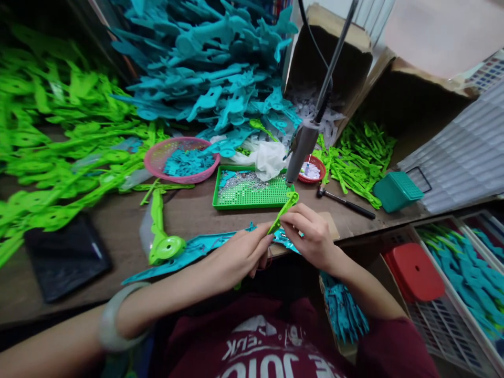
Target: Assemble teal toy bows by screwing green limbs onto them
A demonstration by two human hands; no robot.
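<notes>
Just below the green tray, my left hand [246, 252] is closed on a narrow lime green plastic part [284, 212], which points up and to the right. My right hand [309, 231] is pinched at the right side of that part; whatever is between its fingertips is too small to make out. Under both hands lies a long blue plastic piece [197, 251] along the table's front edge. A lime green piece with a round end [167, 247] rests on it at the left. The hanging electric screwdriver [302, 149] is above the lime part's tip.
Behind the hands are a green tray [252, 205] of small metal pieces, a pink basket [181, 176] and a red basket [322, 170]. A hammer [348, 203] and a teal container [397, 191] stand right; a black tablet [69, 257] lies left. Blue [220, 58] and lime piles [51, 105] rise behind.
</notes>
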